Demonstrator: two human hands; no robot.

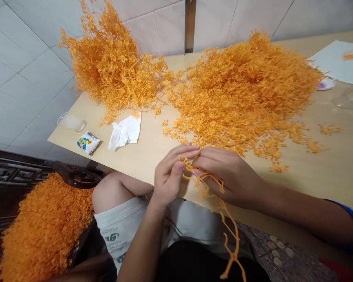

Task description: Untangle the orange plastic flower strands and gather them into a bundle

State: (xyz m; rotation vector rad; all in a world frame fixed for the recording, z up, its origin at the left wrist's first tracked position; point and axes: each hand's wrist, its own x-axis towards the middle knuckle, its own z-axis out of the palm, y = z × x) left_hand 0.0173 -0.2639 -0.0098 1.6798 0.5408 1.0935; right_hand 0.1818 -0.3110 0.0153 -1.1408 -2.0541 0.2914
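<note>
An orange plastic stem (pixel 233 231) with thin forked branches hangs down from between my two hands, over the table's front edge toward my lap. My left hand (pixel 169 172) pinches its upper end, thumb against the fingers. Around the same piece my right hand (pixel 229 172) is curled, its fingertips meeting those of the left. Part of the stem is hidden inside the hands. Just beyond them spreads a large heap of orange plastic flower pieces (pixel 238 94), small and star-shaped.
Bushy orange stems (pixel 106 66) pile up at the back left of the table (pixel 153 156). Nearer lie a crumpled paper (pixel 125 133), a small printed packet (pixel 88 143) and a clear cup (pixel 72 122). A white sheet (pixel 338 62) lies far right. An orange heap (pixel 47 227) fills the lower left.
</note>
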